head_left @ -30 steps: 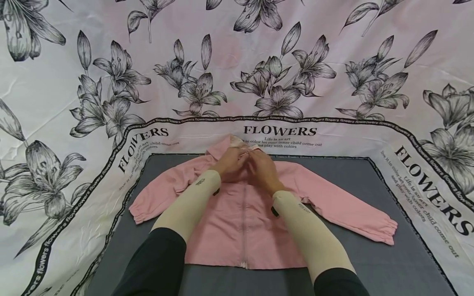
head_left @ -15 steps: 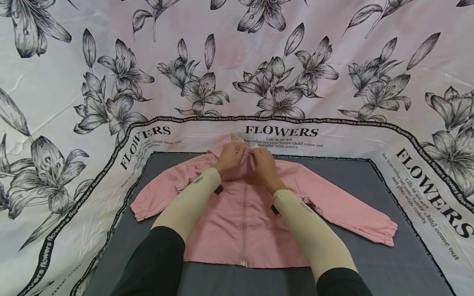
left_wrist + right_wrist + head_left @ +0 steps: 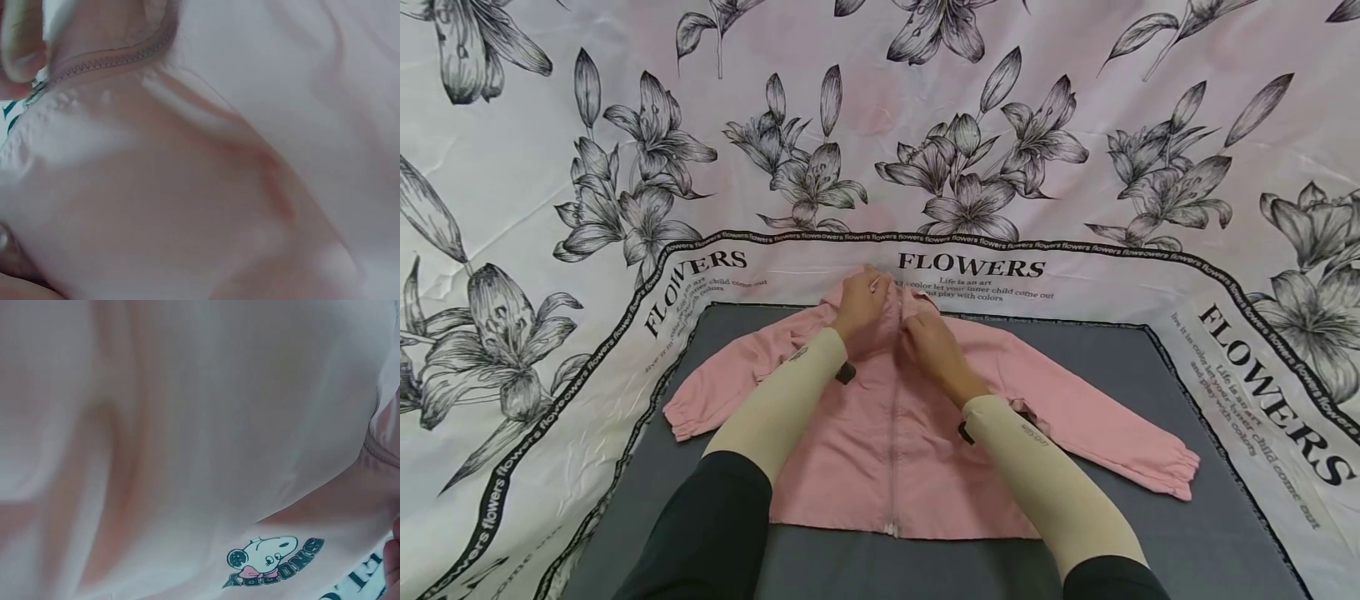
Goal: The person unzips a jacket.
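A pink zip-up jacket lies front up with its sleeves spread to both sides. At the top of its front, my left hand pinches the collar edge left of the zipper. Slightly lower, my right hand has its fingers curled on the cloth just right of the zipper line; the fingertips' hold is partly hidden. In the left wrist view, a metal zipper slider shows at the end of the teeth, close under a fingertip. A cartoon dog print shows on the cloth in the right wrist view.
Beneath the jacket is a dark grey cloth surface, bordered by white fabric printed with black flowers and lettering. The right sleeve reaches far out across the grey, while the left sleeve lies bent closer in.
My left hand has moved up, lifting the collar edge. My right hand has shifted down and to the right, so the gap between the hands is wider and the upper zipper line shows between them.
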Demonstrator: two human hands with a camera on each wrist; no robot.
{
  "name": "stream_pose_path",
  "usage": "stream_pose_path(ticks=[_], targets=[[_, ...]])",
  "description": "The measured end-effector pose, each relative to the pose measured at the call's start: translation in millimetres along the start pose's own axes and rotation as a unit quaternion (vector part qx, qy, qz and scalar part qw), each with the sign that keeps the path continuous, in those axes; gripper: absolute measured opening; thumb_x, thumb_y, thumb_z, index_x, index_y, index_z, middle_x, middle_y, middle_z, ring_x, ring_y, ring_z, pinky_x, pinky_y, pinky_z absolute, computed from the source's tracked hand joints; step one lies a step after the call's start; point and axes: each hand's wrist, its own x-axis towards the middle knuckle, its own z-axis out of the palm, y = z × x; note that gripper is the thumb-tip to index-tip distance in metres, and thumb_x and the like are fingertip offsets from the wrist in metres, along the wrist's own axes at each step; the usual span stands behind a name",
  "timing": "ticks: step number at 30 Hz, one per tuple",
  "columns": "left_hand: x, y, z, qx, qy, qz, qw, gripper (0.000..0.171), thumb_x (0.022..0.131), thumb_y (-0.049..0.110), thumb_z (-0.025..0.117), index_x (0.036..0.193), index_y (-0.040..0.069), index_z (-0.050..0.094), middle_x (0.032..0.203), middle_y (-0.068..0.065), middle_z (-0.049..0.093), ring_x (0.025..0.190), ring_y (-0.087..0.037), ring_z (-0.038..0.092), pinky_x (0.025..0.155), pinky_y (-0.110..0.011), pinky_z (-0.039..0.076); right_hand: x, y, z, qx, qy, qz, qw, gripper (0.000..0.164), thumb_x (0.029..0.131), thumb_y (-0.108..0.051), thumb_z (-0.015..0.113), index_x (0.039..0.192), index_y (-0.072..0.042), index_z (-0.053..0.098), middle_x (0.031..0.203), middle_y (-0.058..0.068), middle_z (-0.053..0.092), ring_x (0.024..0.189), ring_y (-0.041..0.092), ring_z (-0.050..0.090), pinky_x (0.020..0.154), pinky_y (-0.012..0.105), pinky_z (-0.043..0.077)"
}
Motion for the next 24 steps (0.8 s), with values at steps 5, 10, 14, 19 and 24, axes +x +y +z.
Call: stream_pose_path(ticks=[5, 10, 14, 19, 24], targets=[[-3.6, 8.8, -4.9, -0.011, 0.034, -0.051, 0.998, 0.035, 0.115, 0.018, 0.052, 0.092, 0.001, 0.071, 0.091, -0.014, 0.07, 0.081, -0.023, 0.062, 0.075, -0.032, 0.051, -5, -9, -3, 0.01, -0.045, 0.017, 0.999, 0.005, 0.103, -0.004, 0.069, 0.106, -0.001, 0.072, 0.098, 0.015, 0.074, 0.094, 0.038, 0.071, 0.089, 0.051, 0.059], [-1.2, 13.5, -10.8, -0.004, 0.078, -0.089, 0.9929, 0.036, 0.112, 0.015, 0.05, 0.083, 0.009, 0.071, 0.079, -0.007, 0.069, 0.071, -0.018, 0.059, 0.07, -0.03, 0.049, -6, -19, -7, -0.009, -0.083, 0.03, 0.996, 0.005, 0.105, -0.007, 0.068, 0.102, -0.003, 0.07, 0.093, 0.014, 0.071, 0.092, 0.037, 0.069, 0.087, 0.05, 0.058], [4.6, 17.5, -16.9, -0.016, 0.096, -0.122, 0.9877, 0.046, 0.113, 0.02, 0.052, 0.067, 0.015, 0.055, 0.063, 0.002, 0.051, 0.063, -0.016, 0.048, 0.066, -0.03, 0.043, -10, -15, -5, -0.018, -0.138, 0.023, 0.99, 0.011, 0.104, -0.007, 0.067, 0.094, -0.01, 0.068, 0.089, 0.011, 0.069, 0.088, 0.035, 0.07, 0.081, 0.053, 0.057], [10.7, 21.5, -27.5, -0.02, 0.095, -0.154, 0.9834, 0.047, 0.114, 0.029, 0.058, 0.068, 0.02, 0.062, 0.067, 0.004, 0.057, 0.072, -0.018, 0.054, 0.069, -0.032, 0.045, -23, -6, 8, -0.029, -0.189, -0.01, 0.982, 0.016, 0.104, -0.012, 0.065, 0.091, -0.021, 0.064, 0.089, 0.002, 0.072, 0.084, 0.024, 0.071, 0.072, 0.057, 0.055], [11.9, 27.6, -37.0, -0.02, 0.098, -0.196, 0.9755, 0.044, 0.113, 0.037, 0.06, 0.078, 0.014, 0.074, 0.084, -0.006, 0.072, 0.095, -0.026, 0.063, 0.077, -0.037, 0.051, -31, -41, -12, -0.028, -0.238, -0.027, 0.97, 0.019, 0.1, -0.006, 0.072, 0.085, -0.016, 0.067, 0.083, 0.004, 0.073, 0.079, 0.028, 0.073, 0.074, 0.047, 0.059]])
